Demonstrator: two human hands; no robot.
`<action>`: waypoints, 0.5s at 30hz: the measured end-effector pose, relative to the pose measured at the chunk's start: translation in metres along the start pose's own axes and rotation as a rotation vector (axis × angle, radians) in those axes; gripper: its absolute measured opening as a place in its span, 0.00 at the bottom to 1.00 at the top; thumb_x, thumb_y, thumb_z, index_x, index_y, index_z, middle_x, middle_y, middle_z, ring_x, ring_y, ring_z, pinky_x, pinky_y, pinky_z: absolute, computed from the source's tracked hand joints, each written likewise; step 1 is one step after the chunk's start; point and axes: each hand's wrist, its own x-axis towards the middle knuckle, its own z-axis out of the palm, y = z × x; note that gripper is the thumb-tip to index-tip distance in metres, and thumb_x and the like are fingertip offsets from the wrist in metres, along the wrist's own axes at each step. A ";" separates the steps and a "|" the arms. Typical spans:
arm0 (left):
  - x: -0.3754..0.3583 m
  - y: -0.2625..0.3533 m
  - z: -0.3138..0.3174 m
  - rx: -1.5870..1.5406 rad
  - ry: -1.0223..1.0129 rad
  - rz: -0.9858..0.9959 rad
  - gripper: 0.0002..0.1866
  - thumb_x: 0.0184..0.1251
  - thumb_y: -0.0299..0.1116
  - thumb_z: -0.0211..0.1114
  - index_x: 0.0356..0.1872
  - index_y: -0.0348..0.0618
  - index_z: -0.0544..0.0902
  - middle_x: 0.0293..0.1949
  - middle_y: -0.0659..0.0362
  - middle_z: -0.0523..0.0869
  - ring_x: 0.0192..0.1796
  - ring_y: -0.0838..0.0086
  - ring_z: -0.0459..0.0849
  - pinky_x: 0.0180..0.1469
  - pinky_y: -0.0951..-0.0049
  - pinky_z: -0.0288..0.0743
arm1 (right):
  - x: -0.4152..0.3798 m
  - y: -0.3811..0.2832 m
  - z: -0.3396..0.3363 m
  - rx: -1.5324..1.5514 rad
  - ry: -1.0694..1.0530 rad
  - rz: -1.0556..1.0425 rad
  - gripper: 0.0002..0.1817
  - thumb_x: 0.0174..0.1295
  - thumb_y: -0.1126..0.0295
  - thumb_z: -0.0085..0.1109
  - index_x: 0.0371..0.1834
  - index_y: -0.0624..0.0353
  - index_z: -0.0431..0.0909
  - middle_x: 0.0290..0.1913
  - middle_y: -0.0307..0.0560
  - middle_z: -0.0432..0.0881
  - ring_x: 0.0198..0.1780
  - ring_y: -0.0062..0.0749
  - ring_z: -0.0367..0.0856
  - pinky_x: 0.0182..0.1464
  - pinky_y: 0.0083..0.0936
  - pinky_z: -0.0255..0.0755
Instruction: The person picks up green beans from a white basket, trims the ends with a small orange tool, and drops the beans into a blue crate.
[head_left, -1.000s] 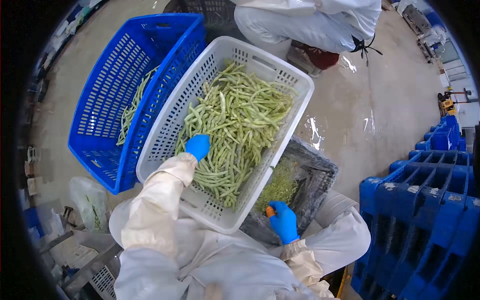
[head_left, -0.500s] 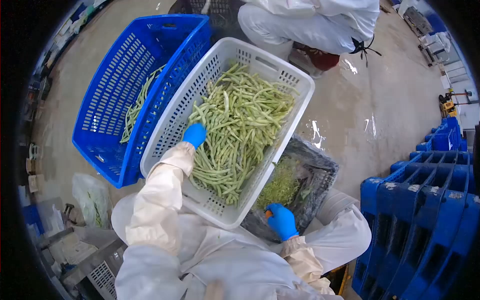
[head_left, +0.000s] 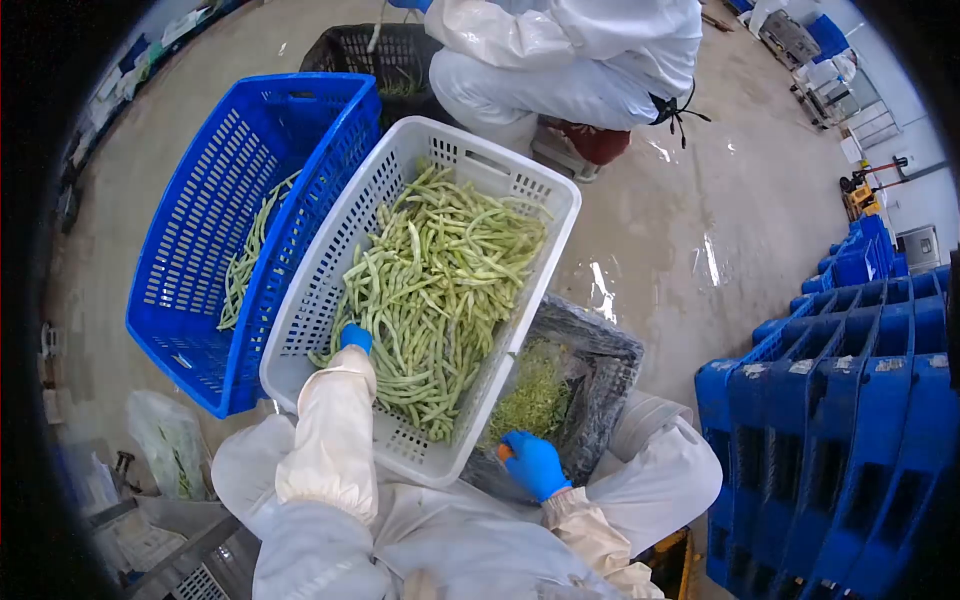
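A small orange thing [head_left: 505, 452] is held tight in the right hand [head_left: 533, 464] over the dark crate [head_left: 600, 380]. The left hand [head_left: 355, 337] is dug into the green beans [head_left: 440, 270] in the white basket [head_left: 340, 240]; its grip cannot be seen.

White crate [head_left: 330, 250] – green beans [head_left: 430, 270] – blue gloves [head_left: 535, 465].
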 end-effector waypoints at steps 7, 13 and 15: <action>-0.128 0.046 -0.052 -0.940 -0.716 -0.376 0.09 0.58 0.33 0.59 0.39 0.44 0.76 0.35 0.57 0.82 0.33 0.66 0.78 0.33 0.63 0.74 | 0.001 -0.012 -0.011 0.084 0.174 -0.063 0.09 0.56 0.65 0.53 0.34 0.58 0.76 0.34 0.56 0.78 0.35 0.53 0.77 0.36 0.42 0.71; -0.293 0.113 -0.042 -1.034 -0.881 0.119 0.10 0.60 0.28 0.61 0.42 0.39 0.78 0.34 0.60 0.81 0.34 0.77 0.78 0.38 0.77 0.75 | -0.010 -0.040 -0.031 0.624 0.366 -0.148 0.13 0.58 0.71 0.57 0.45 0.61 0.76 0.40 0.52 0.80 0.42 0.37 0.80 0.44 0.27 0.72; -0.330 0.122 -0.030 -0.955 -0.826 0.191 0.09 0.60 0.28 0.61 0.42 0.38 0.78 0.34 0.60 0.81 0.34 0.76 0.79 0.38 0.77 0.75 | -0.015 -0.043 -0.034 0.648 0.395 -0.162 0.13 0.58 0.72 0.56 0.46 0.61 0.76 0.40 0.51 0.80 0.42 0.37 0.80 0.44 0.27 0.72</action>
